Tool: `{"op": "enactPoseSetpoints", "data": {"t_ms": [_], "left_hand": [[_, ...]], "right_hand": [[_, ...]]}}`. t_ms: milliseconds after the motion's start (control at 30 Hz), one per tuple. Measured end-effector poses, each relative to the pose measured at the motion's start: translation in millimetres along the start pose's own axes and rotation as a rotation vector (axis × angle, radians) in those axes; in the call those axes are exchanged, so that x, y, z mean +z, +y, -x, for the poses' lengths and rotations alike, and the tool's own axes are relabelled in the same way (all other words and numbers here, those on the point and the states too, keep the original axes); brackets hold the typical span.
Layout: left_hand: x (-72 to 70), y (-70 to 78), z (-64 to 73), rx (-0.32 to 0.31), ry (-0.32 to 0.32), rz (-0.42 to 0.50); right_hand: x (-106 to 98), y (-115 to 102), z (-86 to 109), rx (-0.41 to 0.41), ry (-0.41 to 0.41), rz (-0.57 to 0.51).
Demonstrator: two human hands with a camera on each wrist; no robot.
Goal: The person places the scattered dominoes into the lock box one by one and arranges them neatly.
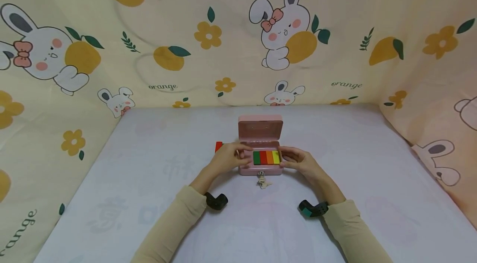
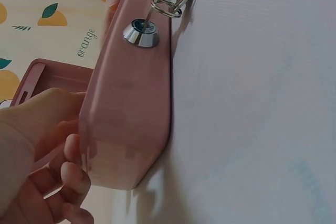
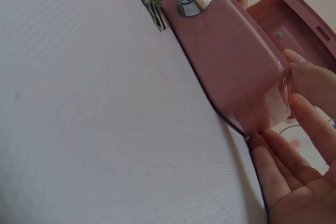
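A pink metal cash box stands on the table with its lid raised. Inside lies a row of coloured blocks, green, red, orange and yellow. My left hand is at the box's left side, thumb reaching over the rim and the other fingers loosely bent beside the wall. On the opposite side, my right hand has its fingertips at the rim beside the yellow block, with lower fingers touching the side near the base. Keys hang from the lock on the front.
A red block shows behind my left hand, mostly hidden by it. The white-covered table extends around the box. Printed fabric with rabbits and oranges rises at the back and sides.
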State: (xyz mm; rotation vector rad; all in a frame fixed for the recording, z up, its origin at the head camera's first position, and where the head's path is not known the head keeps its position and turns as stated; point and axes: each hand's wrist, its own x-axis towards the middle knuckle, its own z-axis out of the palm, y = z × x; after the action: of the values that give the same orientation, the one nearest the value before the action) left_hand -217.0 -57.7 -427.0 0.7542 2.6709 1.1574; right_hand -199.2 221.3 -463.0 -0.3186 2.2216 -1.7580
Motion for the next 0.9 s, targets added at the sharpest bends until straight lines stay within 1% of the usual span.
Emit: {"op": "enactPoseSetpoints", "data": {"t_ms": [167, 333, 700, 833, 900], "left_hand": [[-1.5, -0.3, 2.1, -0.018, 0.014, 0.018], [-2.9, -3.8, 2.5, -0.033, 0.033, 0.021], [-13.2, -9.4, 5.8, 0.009, 0.063, -0.005], [-16.5, -11.3, 8.5, 0.002, 0.077, 0.003], [-17.9, -12.5, 9.7, -0.012, 0.080, 0.004]], "right_hand": [[1, 0, 0.6, 0.000, 0.005, 0.000], [1, 1, 0.7, -0.001, 0.006, -0.007], [1, -1, 1.1, 0.003, 0.011, -0.006], [2, -1, 1.2, -0.002, 0.012, -0.002], [2, -1, 1.0, -0.002, 0.012, 0.000]]}}
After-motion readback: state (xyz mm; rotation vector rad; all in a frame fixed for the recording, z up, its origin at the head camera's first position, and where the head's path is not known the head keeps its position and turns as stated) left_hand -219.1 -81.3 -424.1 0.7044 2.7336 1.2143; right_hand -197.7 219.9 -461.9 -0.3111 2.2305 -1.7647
